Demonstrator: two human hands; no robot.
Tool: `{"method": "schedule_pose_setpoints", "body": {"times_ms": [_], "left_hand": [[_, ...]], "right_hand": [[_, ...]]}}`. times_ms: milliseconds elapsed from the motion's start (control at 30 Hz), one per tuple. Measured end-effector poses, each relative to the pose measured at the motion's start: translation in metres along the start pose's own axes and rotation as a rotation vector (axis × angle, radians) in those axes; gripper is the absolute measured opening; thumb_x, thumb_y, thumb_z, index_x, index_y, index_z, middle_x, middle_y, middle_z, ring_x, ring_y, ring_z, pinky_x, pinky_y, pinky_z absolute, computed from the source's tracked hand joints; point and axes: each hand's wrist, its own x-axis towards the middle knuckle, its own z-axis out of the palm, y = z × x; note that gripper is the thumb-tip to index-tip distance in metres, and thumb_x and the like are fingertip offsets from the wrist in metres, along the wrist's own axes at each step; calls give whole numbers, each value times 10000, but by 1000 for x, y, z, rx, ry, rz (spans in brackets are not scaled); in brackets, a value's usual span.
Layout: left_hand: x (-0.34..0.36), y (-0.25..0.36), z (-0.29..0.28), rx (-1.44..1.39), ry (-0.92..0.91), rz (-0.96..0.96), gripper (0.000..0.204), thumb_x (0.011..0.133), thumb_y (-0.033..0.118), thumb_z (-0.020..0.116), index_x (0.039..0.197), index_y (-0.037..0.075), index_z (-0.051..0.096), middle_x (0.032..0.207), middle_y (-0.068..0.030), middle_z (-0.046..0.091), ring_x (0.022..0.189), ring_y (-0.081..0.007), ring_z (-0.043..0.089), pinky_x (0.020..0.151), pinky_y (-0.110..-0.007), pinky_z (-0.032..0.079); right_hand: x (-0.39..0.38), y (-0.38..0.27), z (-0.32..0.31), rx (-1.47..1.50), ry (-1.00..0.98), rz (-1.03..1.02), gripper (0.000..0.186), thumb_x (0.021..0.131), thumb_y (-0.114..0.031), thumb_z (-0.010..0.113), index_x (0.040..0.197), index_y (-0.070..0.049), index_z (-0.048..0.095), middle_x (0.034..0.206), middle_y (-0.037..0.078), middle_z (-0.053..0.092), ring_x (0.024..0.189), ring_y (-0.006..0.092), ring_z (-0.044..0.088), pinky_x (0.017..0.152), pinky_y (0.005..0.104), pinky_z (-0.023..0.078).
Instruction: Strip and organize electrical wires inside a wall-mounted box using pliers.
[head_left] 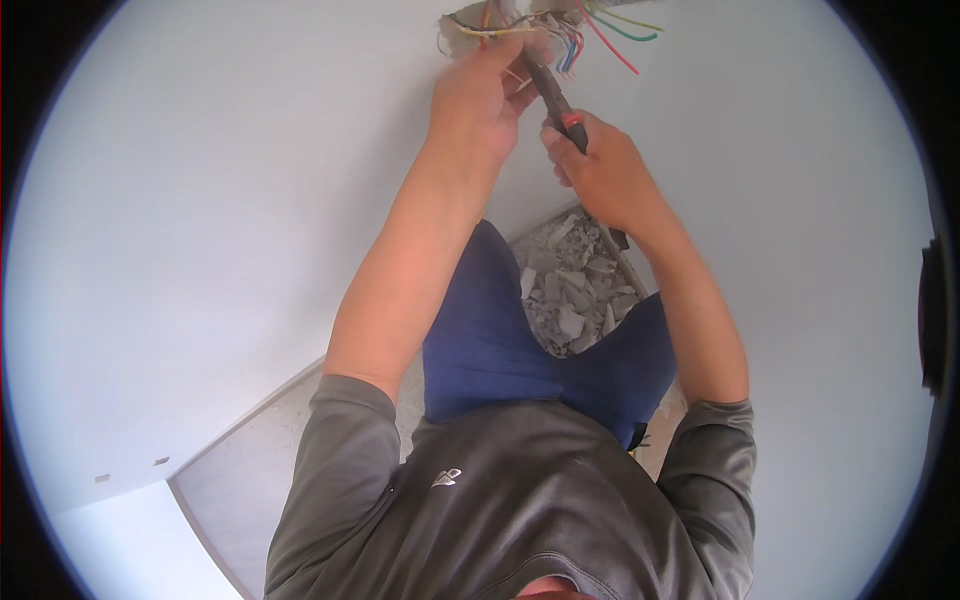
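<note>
Colored electrical wires (620, 33), red, green, yellow, blue and white among them, stick out of a rough hole (460, 40) in the white wall. My left hand (475, 95) is up at the hole, fingers pinched on wires beside the jaws of the pliers, partly hiding them. My right hand (605, 170) grips dark pliers (550, 85) with a red band, angled up to the left so the tip is among the wires. Whether the jaws are closed on a wire is too small to tell.
White walls (210, 190) meet in a corner around me. Below, broken plaster rubble (570, 290) lies on the floor between my blue-trousered legs (480, 340). Grey floor (245, 480) with an edge strip runs at lower left. Small cut-outs (160, 461) are low in the left wall.
</note>
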Motion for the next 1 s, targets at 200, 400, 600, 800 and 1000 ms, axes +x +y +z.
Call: {"method": "schedule_pose_setpoints", "body": {"times_ms": [200, 400, 600, 800, 1000], "left_hand": [[-2, 12, 0, -27, -58, -16, 178, 983, 204, 565, 1087, 74, 625, 1150, -68, 682, 1130, -203, 607, 995, -416, 395], [-11, -1, -12, -118, -194, -1, 205, 1003, 218, 541, 1138, 81, 609, 1227, -81, 643, 1216, -207, 538, 1001, -427, 403], [-9, -24, -10, -106, -69, 28, 190, 998, 198, 541, 1123, 72, 609, 1134, -59, 658, 1126, -194, 554, 970, -412, 420], [0, -14, 0, -103, 1, -7, 166, 997, 180, 542, 1112, 83, 614, 1112, -45, 667, 1088, -191, 580, 958, -395, 419], [-5, -8, -2, -96, -32, -21, 164, 1001, 194, 548, 1130, 109, 605, 1151, -51, 667, 1146, -206, 585, 988, -400, 401]], "right_hand": [[2, -14, -15, 335, -174, 126, 323, 955, -294, 576, 959, 27, 607, 732, 80, 622, 627, 168, 618, 563, 321, 512], [-5, -7, -30, 708, -407, 241, 289, 952, -275, 591, 1002, 10, 598, 782, 66, 618, 639, 164, 620, 575, 303, 526], [-7, 14, -28, 609, -356, 179, 336, 955, -303, 590, 1058, 16, 599, 792, 66, 626, 689, 188, 625, 678, 344, 531], [3, 10, -35, -91, -210, -2, 370, 973, -301, 553, 1147, 24, 582, 849, 74, 654, 800, 183, 634, 784, 345, 512], [1, 1, -33, 347, -359, 164, 381, 990, -298, 535, 1212, 10, 565, 922, 79, 654, 832, 178, 644, 801, 346, 536]]}}
